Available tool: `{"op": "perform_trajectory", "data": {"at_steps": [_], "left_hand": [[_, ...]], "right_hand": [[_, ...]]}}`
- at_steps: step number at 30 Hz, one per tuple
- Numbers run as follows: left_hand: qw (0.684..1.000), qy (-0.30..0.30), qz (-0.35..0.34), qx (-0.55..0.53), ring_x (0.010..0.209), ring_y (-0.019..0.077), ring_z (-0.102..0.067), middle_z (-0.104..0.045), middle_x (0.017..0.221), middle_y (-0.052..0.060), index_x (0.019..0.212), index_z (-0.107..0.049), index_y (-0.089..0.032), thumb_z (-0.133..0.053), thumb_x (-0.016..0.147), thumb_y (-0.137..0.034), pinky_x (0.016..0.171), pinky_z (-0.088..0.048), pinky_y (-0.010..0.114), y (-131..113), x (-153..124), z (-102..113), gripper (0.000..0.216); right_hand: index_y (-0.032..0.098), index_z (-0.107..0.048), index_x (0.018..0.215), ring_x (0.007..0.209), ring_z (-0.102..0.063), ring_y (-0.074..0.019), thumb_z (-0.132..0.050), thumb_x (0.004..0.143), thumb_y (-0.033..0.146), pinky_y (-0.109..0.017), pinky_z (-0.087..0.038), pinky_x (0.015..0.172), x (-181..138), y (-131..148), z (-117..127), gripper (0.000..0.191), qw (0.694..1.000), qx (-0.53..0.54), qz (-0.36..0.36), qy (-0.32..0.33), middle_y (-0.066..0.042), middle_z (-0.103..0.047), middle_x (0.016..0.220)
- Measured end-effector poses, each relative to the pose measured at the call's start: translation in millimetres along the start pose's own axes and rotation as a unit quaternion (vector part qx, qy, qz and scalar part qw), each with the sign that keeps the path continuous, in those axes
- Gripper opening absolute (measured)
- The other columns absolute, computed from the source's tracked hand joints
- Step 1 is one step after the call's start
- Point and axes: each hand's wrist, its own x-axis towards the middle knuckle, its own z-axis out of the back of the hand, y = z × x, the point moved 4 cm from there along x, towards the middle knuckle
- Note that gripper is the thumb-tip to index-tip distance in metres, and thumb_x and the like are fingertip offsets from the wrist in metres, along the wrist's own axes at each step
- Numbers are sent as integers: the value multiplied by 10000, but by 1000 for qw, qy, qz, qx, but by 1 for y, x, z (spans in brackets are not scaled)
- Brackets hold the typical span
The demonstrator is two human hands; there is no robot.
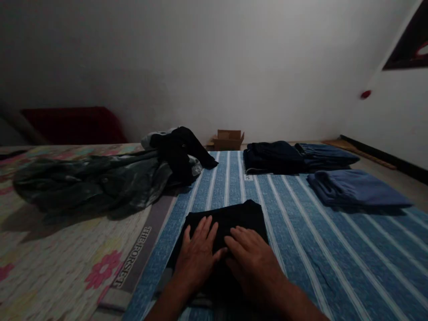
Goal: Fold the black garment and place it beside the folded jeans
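A folded black garment (234, 216) lies on the blue striped sheet (317, 249) right in front of me. My left hand (197, 254) rests flat on its left half, fingers spread and pointing away. Beside it, my right hand (249, 256) lies flat on the garment's near right part, fingers angled toward the left hand and almost touching its thumb. Neither hand grips anything.
A heap of unfolded dark clothes (100, 178) lies at the left on a floral sheet (50, 267). Folded dark garments (272, 157), a folded blue pair (326, 156) and a folded blue piece (354, 189) sit farther right. A small cardboard box (228, 139) stands by the wall.
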Motion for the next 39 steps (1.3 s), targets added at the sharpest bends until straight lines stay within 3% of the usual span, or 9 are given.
{"op": "perform_trajectory", "data": {"at_steps": [4, 8, 26, 39], "left_hand": [[1000, 0, -2, -3, 1353, 312, -268, -318, 1467, 121, 1345, -438, -184, -469, 846, -513, 1044, -231, 601, 0, 1, 1, 599], [1000, 1, -4, -5, 1350, 319, -274, -316, 1468, 123, 1346, -436, -177, -494, 829, -512, 1041, -234, 604, -1, 1, 2, 619], [1000, 7, -3, -2, 1353, 309, -267, -307, 1474, 110, 1357, -420, -185, -479, 833, -528, 1040, -234, 602, 0, -1, 0, 629], [1000, 9, -2, -2, 1355, 306, -265, -295, 1479, 106, 1357, -420, -193, -491, 827, -520, 1044, -235, 591, 0, 0, 0, 627]], "right_hand": [[123, -429, 1351, 1341, -259, -325, -513, 867, 497, -516, -273, 1073, -9, -15, -42, 618, 995, -36, -35, 85, -150, -372, 1426], [92, -378, 1384, 1367, -157, -339, -500, 847, 567, -524, -226, 1088, -18, -23, -58, 727, 989, -36, -46, 133, -165, -271, 1466], [137, -345, 1412, 1375, -84, -336, -501, 847, 535, -529, -120, 1104, -13, -23, -53, 708, 974, 13, -86, 207, -152, -211, 1486], [163, -342, 1416, 1379, -72, -320, -491, 844, 531, -515, -101, 1109, -14, -22, -54, 695, 974, 21, -94, 206, -129, -207, 1492]]}}
